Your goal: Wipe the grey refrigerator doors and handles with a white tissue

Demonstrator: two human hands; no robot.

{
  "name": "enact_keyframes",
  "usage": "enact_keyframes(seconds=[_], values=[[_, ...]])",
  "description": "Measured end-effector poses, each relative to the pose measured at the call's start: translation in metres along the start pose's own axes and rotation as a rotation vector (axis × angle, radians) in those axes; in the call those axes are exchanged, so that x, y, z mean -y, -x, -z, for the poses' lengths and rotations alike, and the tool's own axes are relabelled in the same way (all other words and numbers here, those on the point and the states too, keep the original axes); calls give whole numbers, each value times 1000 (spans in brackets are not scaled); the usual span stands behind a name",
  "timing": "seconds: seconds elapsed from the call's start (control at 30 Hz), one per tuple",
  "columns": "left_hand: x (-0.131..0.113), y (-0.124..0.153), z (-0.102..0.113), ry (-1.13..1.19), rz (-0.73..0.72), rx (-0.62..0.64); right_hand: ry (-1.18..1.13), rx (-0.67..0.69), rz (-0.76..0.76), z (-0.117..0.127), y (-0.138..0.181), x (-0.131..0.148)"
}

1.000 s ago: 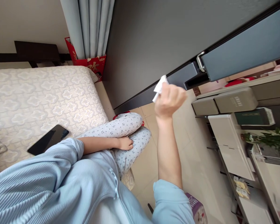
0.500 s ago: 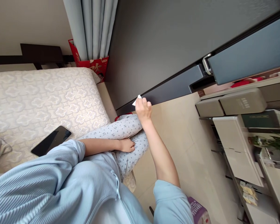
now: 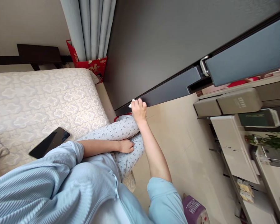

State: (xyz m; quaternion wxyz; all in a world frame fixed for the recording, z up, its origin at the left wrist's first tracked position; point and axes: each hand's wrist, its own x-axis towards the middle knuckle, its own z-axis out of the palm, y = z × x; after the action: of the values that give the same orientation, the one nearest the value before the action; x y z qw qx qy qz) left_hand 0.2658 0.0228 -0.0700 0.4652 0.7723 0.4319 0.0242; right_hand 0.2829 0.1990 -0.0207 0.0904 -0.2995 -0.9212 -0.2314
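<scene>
White scrap (image 3: 131, 104), mid-frame, pinched in fingers (image 3: 140, 102) of right hand (image 3: 139, 112), beside dark panel (image 3: 165, 43), can't tell if touching. Could crumple or slip loose if pressed there with light pinch. Left hand (image 3: 127, 146) on trousers (image 3: 116, 129), curl unclear.

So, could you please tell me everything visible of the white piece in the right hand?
The white piece looks small, thin and plain, perhaps paper or cloth; I cannot tell which. The right hand grips it, the fingers hiding most of it, with a pointed corner showing at picture left. It appears in front of the dark panel's lower part; contact is unclear.
</scene>
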Motion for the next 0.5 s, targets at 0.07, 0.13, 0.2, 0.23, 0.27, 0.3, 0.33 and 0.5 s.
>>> enact_keyframes(seconds=[0.07,0.13,0.2,0.23,0.27,0.3,0.33,0.5], values=[[0,1,1,-1,1,2,68,-178,-116,16,-7,-15],[0,1,1,-3,-1,6,114,-362,-253,40,-19,-35],[1,1,1,-9,-4,14,113,-484,-379,72,-35,-59],[1,1,0,-13,-5,18,99,-513,-421,88,-43,-72],[1,1,0,-19,-6,21,75,-527,-439,103,-51,-84],[1,1,0,-24,-7,23,51,-538,-442,116,-57,-94],[1,1,0,-30,-7,23,44,-556,-439,126,-62,-101],[0,1,1,-42,-5,19,98,-505,-418,116,-57,-97]])
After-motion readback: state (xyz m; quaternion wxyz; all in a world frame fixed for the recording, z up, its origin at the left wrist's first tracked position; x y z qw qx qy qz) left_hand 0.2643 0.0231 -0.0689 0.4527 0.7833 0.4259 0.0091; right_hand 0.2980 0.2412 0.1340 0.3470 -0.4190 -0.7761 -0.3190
